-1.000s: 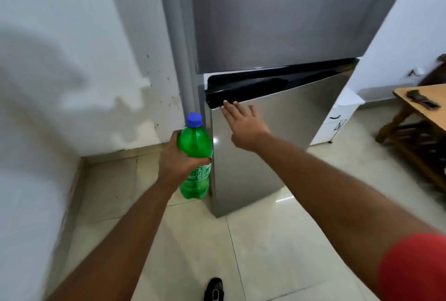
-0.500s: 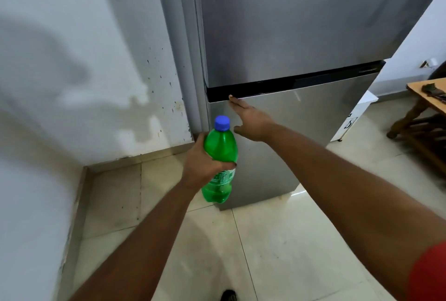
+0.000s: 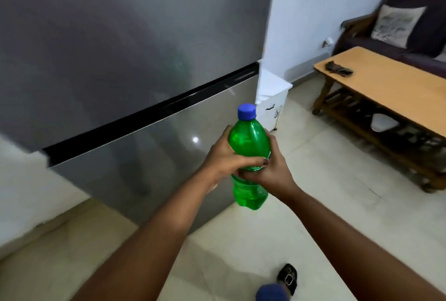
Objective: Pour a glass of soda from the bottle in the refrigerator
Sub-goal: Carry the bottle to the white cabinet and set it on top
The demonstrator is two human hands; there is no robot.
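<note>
Both hands grip one green soda bottle (image 3: 249, 146), held upright in the air in front of the closed refrigerator (image 3: 125, 59). The left hand (image 3: 225, 158) is curled around the bottle's middle from the left, its fingers wrapped across the front. The right hand (image 3: 272, 170) closes on it from the right and a little lower, thumb and fingers pressed to the plastic. The blue cap (image 3: 246, 112) is on the neck. Green shows through the bottle all the way down; I cannot tell the level of the drink inside.

Below lies a pale tiled floor (image 3: 301, 204), with a foot in a black sandal (image 3: 287, 277) near the lower edge. Just right of the refrigerator stands a small white cabinet (image 3: 271, 98) against a white wall (image 3: 306, 11). Farther right is a wooden table (image 3: 391, 83) with a small dark thing (image 3: 337, 68) on its top, too blurred to name. Behind the table sits a dark sofa (image 3: 410, 23) with a pale cushion (image 3: 395, 24) leaning on its back.
</note>
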